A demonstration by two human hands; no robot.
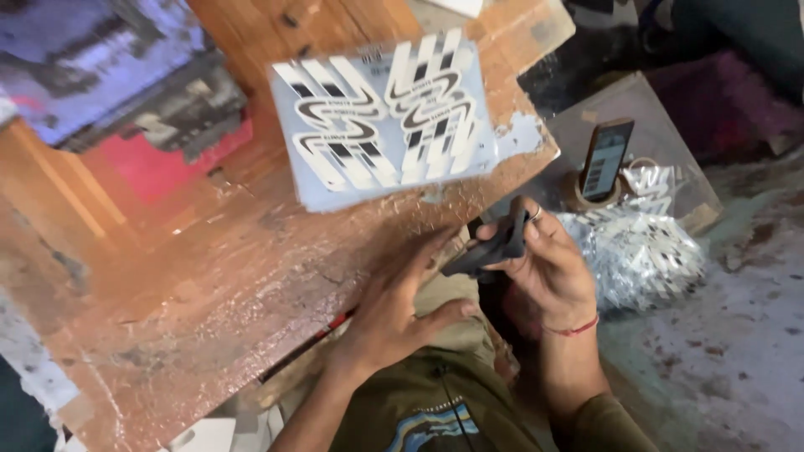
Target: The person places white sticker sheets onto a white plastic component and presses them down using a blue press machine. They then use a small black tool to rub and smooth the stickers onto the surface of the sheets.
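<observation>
Head view: at far left a blurred dark machine point(126, 75) sits on the worn wooden workbench point(184, 285). A sheet of black-and-white curved stickers point(385, 117) lies flat near the bench's right edge. Left hand point(394, 310), fingers spread apart, rests flat at the bench edge, holding nothing. Right hand point(544, 268) is clamped on a black plastic piece point(494, 247), just off the bench. Judgement: steady that piece before any sticker goes on. Farther right, a phone point(606, 159) stands propped above a clear bag of stickers point(636, 251).

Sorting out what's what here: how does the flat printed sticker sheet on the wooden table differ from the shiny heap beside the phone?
The flat grey sticker sheet lies whole on the worn wooden table; the crinkled silvery heap sits lower, on the floor. The sheet is flat, the heap bunched. Both show black-and-white striped patterns.
</observation>
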